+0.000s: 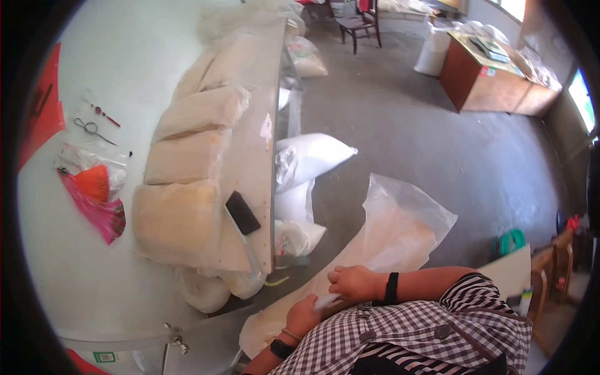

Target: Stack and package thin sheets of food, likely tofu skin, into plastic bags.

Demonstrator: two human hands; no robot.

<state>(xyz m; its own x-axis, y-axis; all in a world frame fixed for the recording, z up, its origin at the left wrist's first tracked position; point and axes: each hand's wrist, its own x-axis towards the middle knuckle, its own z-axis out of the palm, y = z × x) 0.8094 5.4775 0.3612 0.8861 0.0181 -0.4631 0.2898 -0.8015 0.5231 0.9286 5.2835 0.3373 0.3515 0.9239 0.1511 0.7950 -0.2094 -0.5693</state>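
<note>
A large translucent plastic bag [400, 225] with a beige tint hangs in front of my body, its wide end spread out toward the far right. Low in the view, my left hand [303, 317] is closed on a gathered whitish fold of this plastic. My right hand [357, 284] grips the same bag a little farther right, fingers curled in a fist close to the left one. Whether anything lies inside the bag is hard to make out. Both wrists wear dark bands.
Left of me, several plump beige bags [178, 215] lie in a row on a long bench [247, 150], beside a black-bristled brush [242, 214]. White sacks [315, 159] stand under its edge. A wooden desk [494, 84] and a chair [357, 26] are farther back; a green coil [511, 242] sits right.
</note>
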